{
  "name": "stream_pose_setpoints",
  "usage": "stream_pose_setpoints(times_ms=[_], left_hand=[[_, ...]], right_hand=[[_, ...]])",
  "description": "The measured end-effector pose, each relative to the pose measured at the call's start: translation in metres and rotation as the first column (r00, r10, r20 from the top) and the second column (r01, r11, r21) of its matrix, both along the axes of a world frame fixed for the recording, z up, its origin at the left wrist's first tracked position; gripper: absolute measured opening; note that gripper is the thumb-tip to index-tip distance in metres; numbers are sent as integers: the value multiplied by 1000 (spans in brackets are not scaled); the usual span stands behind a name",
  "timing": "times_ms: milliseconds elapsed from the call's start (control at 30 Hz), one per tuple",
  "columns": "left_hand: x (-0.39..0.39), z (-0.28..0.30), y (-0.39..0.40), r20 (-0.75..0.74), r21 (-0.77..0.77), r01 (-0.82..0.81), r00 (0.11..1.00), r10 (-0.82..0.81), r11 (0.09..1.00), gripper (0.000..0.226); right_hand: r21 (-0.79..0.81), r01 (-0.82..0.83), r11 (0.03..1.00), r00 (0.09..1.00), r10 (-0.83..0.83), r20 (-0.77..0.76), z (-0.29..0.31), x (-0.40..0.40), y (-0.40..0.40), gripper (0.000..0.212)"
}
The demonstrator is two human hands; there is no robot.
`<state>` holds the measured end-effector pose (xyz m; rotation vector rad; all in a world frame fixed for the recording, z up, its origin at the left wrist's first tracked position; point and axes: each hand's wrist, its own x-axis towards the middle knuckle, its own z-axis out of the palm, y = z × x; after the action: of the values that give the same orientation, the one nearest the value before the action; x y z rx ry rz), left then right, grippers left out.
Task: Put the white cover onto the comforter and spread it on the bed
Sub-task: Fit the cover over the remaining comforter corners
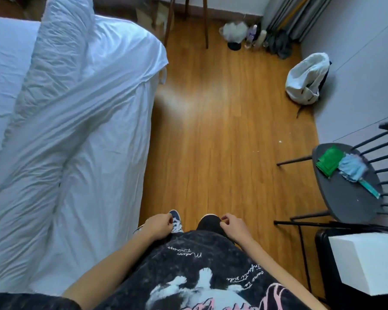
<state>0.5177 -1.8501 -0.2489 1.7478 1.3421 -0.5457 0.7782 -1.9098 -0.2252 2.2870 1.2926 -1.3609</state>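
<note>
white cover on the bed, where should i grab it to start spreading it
Probably the loose far corner of the white cover, where it overhangs the bed edge. Come from the floor side and pinch the hem; it hangs free there, while the middle lies bunched in folds.

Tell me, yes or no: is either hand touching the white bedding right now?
No. The left hand and right hand sit at the hem of the dark shirt, apart from the white bedding.

Both hands low (loosely curled): left hand [159, 225], right hand [232, 227]
</note>
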Motion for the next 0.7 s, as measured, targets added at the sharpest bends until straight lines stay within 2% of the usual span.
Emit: stream_pose_setpoints(times_ms=[200,300,567,700], left_hand=[[30,4,141,85,36,-173,982,169,984,18],[49,0,210,79,39,-218,974,214,975,19],[104,5,402,-2,8,-388,922,388,921,10],[135,19,493,23,83,-421,907,420,903,18]], right_hand=[[43,44,998,999,-44,-6,-6,24,127,29],[-10,-35,999,999,35,-28,-21,39,201,30],[14,-171,985,984,171,-46,-20,122,472,33],[30,-231,973,973,231,-16,-5,152,599,33]])
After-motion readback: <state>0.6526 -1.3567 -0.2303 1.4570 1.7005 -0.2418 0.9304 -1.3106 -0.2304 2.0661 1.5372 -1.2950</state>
